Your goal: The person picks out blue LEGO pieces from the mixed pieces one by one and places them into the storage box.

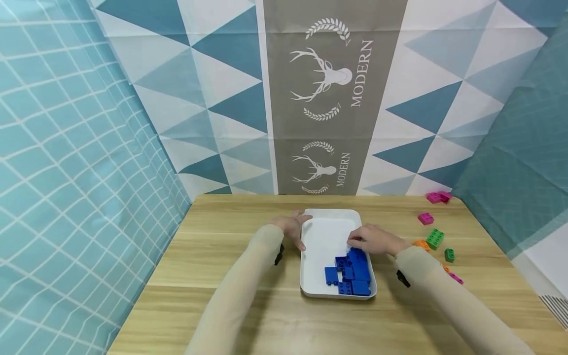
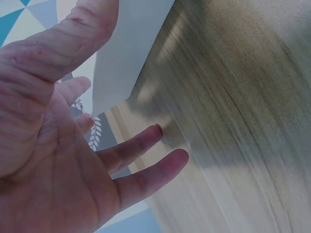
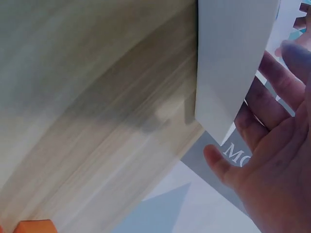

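A shallow white tray (image 1: pixel 319 288) sits on the table with several blue toy bricks (image 1: pixel 359 268) gathered in its near right part. My left hand (image 1: pixel 293 229) is at the tray's left rim, its fingers spread; in the left wrist view the thumb (image 2: pixel 73 41) overlaps the tray's outer wall (image 2: pixel 129 46) and the other fingers reach out loosely. Over the right rim bends my right hand (image 1: pixel 374 239), fingertips inside the tray just above the blue bricks. In the right wrist view its fingers (image 3: pixel 265 104) pass behind the tray wall (image 3: pixel 228 63), which partly hides them.
Right of the tray lie green bricks (image 1: pixel 435 238), orange bricks (image 1: pixel 421 244) and pink bricks (image 1: pixel 426 218), some beside the right forearm. The wooden table (image 1: pixel 222 227) ends at a patterned cloth backdrop, with a blue checked cloth (image 1: pixel 88 172) on the left.
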